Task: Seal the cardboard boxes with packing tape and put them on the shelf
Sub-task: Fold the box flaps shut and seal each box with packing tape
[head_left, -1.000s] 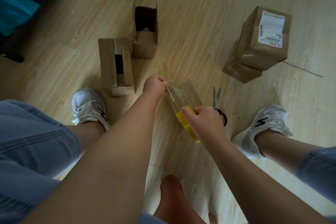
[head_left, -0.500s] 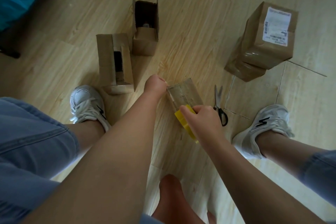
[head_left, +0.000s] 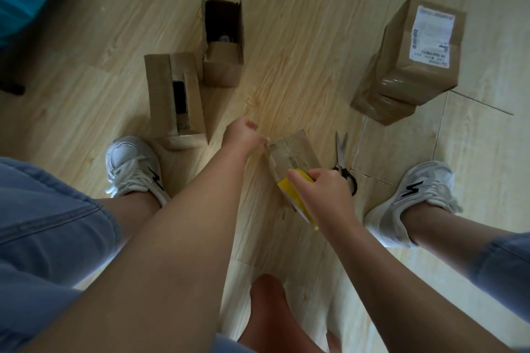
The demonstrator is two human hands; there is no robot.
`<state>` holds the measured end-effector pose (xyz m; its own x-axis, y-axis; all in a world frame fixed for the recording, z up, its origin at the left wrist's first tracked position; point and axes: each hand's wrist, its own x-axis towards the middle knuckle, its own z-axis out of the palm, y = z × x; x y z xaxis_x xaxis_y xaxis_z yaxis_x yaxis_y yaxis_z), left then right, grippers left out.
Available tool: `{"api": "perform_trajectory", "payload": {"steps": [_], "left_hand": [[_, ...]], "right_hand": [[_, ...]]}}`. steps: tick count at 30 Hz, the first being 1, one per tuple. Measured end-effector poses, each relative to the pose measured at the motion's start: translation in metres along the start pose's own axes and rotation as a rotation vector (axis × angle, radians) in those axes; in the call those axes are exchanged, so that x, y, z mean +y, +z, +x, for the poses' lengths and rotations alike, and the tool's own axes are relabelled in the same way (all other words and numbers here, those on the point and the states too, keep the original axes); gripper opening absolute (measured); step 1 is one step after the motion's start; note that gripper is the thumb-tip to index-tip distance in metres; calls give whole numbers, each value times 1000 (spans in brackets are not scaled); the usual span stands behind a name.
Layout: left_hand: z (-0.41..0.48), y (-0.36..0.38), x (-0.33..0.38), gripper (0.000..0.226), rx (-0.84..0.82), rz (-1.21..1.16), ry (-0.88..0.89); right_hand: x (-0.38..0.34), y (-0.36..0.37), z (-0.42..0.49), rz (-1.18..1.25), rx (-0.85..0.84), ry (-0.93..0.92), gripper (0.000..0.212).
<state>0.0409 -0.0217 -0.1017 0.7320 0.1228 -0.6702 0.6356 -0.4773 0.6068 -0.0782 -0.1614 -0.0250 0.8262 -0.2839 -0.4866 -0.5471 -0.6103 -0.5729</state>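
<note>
The left hand's (head_left: pixel 242 136) fingers (head_left: pixel 252 130) are curled together and pinch the free end of a stretch of tape (head_left: pixel 292 149), a glossy, brownish, see-through strip. It runs taut from that pinch down to the tape roll (head_left: pixel 292 196), whose yellow side faces the camera. The right hand (head_left: pixel 325 190) grips the tape roll from above, its fingers (head_left: pixel 301 176) wrapped over the upper edge and clamped on it, the wrist covering the roll's right part. Both hands are held above the wooden floor (head_left: pixel 286 37), the pulled strip between them. Just right of the tape roll, partly behind the right hand, a pair of scissors (head_left: pixel 342 149) lies on the floor, blades pointing away from the person and black handles nearest the hand. Up and left of the tape roll, an open cardboard box (head_left: pixel 160 97) stands with its flaps ajar and something dark showing in the gap. Just beyond it, farther from the roll, a second open box (head_left: pixel 222 70) shows a dark interior. Well up and right of the tape roll stands a taped box (head_left: pixel 413 71) with a white shipping label, resting on another taped box (head_left: pixel 375 107). A white shoe sits at each side of the tape roll, the left shoe (head_left: pixel 129 163) by the nearer open box and the right shoe (head_left: pixel 410 195) past the scissors.
</note>
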Motion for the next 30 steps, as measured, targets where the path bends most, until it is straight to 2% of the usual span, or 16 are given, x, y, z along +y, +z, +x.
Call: {"api": "perform_trajectory", "payload": {"steps": [2,4,7,9,16,21,26,30], "left_hand": [[-3,2,0,18,110,-6,70],[-7,4,1,9,85,-46,137],[-14,5,-3,17,-83,-60,141],[-20,8,-10,24,-121,-87,133],[-24,24,-9,25,58,-134,160],[-5,13,0,22,211,-201,100],[6,3,0,19,249,-258,84],[7,5,-6,20,264,-265,105]], "right_hand": [[0,1,0,6,0,0,52],[-1,1,0,7,5,2,53],[-2,1,-1,7,13,3,54],[-3,1,-2,9,12,16,52],[-5,-11,8,118,6,48,54],[-24,-23,28,92,-36,-47,57],[-39,-25,41,-17,-131,-87,53],[-35,-23,41,-80,-99,-92,50]]}}
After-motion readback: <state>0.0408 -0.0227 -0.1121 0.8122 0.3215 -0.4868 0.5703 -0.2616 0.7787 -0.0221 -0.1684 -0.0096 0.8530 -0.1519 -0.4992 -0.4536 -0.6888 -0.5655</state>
